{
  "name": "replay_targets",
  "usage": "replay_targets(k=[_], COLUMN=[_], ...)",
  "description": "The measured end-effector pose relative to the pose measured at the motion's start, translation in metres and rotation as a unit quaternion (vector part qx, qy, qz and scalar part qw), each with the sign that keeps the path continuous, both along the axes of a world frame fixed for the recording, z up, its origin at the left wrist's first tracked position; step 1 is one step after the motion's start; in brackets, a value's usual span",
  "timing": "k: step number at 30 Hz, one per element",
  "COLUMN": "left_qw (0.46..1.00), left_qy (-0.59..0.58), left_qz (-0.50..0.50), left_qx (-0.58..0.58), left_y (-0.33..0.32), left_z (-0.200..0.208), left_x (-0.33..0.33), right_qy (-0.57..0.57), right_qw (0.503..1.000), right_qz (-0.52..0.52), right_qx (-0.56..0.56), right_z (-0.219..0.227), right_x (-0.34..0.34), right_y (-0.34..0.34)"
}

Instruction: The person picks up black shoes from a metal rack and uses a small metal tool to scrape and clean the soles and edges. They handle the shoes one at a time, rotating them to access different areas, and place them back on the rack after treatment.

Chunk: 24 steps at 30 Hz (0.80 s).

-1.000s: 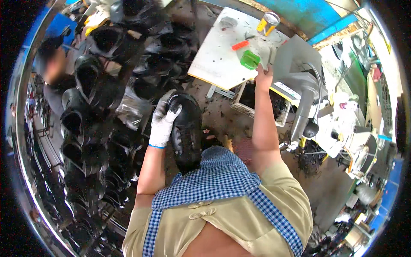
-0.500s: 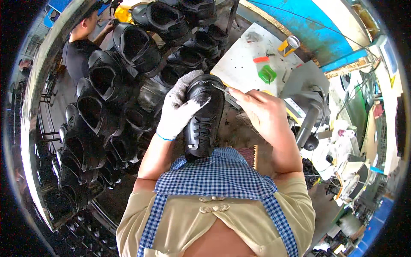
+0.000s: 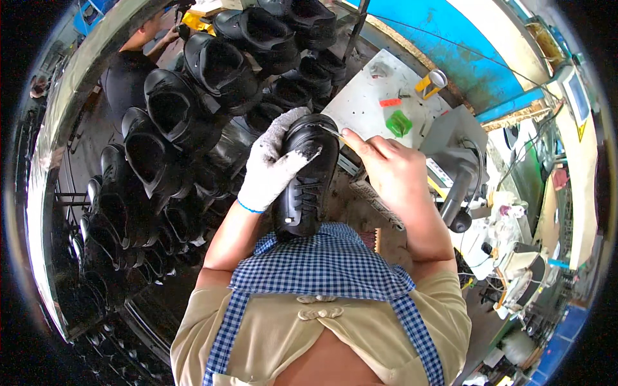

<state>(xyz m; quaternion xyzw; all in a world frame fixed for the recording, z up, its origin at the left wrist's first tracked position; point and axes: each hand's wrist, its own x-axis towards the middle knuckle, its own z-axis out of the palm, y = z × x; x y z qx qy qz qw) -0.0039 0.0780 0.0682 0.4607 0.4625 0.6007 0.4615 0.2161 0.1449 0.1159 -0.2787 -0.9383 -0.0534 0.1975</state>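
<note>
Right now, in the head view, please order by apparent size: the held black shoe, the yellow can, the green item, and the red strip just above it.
Largest to smallest:
1. Black shoe
2. Yellow can and green item, too alike to rank between them
3. Red strip

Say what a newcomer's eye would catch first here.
Probably the black shoe at the centre, held by the white-gloved left hand, with the bare right hand holding a thin tool at its far end. Next, the many black shoes crowding the left, then the bright green object on the white table beyond the right hand.
</note>
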Motion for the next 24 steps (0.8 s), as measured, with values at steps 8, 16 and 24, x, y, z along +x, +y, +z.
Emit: replay_targets(k=[8, 16, 24], left_qw=[1.0, 0.999, 0.998], left_qy=[0.002, 0.017, 0.026], left_qz=[0.015, 0.041, 0.048], left_qx=[0.012, 0.01, 0.001], left_y=[-0.002, 0.0, -0.001], left_z=[-0.004, -0.009, -0.014], left_x=[-0.006, -0.009, -0.013], right_qy=[0.088, 0.191, 0.229], right_qw=[0.996, 0.977, 0.964], right_qz=[-0.018, -0.038, -0.048], right_qx=[-0.01, -0.088, -0.127], right_z=[-0.022, -0.031, -0.043], right_x=[-0.018, -0.037, -0.047], right_y=[-0.003, -0.01, -0.015])
